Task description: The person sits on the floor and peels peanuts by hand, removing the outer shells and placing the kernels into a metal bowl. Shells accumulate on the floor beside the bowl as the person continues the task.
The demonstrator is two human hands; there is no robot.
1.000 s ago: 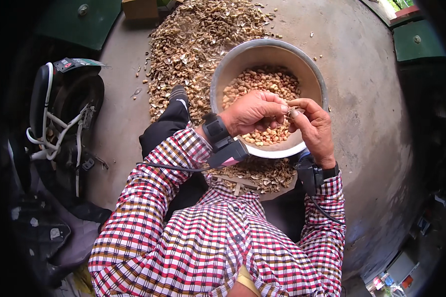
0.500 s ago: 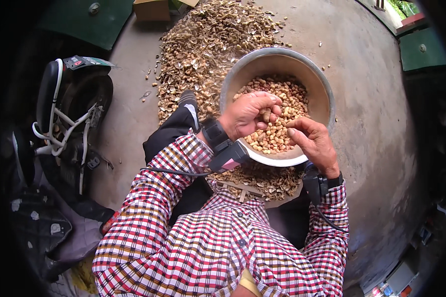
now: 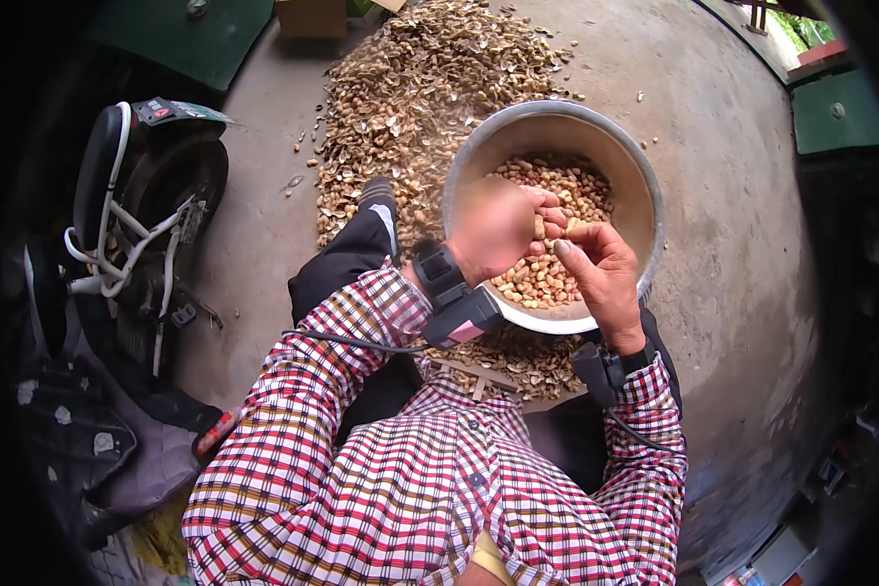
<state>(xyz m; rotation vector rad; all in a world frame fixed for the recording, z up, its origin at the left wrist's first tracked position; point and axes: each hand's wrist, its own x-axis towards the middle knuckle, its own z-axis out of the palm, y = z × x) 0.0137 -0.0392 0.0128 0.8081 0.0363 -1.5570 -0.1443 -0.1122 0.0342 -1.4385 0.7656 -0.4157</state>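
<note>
A wide metal basin (image 3: 654, 220) stands in front of me, with peanuts (image 3: 532, 283) heaped inside, many still in their shells. Over its left half, my left hand (image 3: 493, 230) is closed with a peanut (image 3: 539, 228) at its fingertips; part of this hand is smeared. From the right, my right hand (image 3: 607, 283) reaches over the basin, thumb and forefinger pinched close beside the left fingertips. Whatever lies in that pinch is too small to make out. Dark devices with straps sit on both wrists, the left one (image 3: 439, 272) with a cable.
Empty peanut shells (image 3: 410, 88) spread in a big pile left of and beyond the basin, with more shells (image 3: 518, 361) between my legs. A white-framed wheeled thing with a black seat (image 3: 98, 186) stands at the left. A cardboard box (image 3: 311, 18) sits at the back.
My right hand has come leftward, and its fingertips are now almost against those of my left hand. The whole view has shifted slightly.
</note>
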